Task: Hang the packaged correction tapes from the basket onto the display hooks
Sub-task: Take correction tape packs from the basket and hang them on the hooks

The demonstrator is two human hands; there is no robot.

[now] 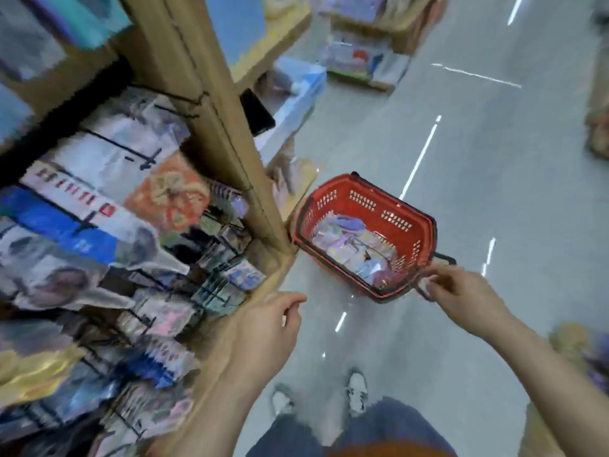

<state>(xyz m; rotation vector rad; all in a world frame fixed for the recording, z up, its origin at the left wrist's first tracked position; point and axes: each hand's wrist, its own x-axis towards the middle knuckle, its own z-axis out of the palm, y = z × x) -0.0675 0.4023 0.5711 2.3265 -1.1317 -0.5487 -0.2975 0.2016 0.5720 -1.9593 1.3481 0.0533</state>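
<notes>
Closest to me are two white shoes (357,387) on the grey floor (461,159).

A bit further out is my left grip (263,328). Its fingers are loosely bent and it holds nothing. It hangs just beside the edge of the shelf (270,278).

My right grip (461,291) is further out and off to the right. Its fingers look like they pinch the black handle (441,257) at the near corner of the red basket (362,199). It is blurry there, so I am not fully sure.

The basket sits on the floor, right next to the wooden post (230,143). The packs (349,245) lie in a flat heap inside it. They are just ahead of my right grip and a little to its left. My right grip is much nearer to them than my left, so I think it should pick.

The hooks (211,258) are on the other side of the post, to the left of the basket and close to my left grip. They stick out toward the aisle, so I think a pack must travel left, across the post, to get onto one.
</notes>
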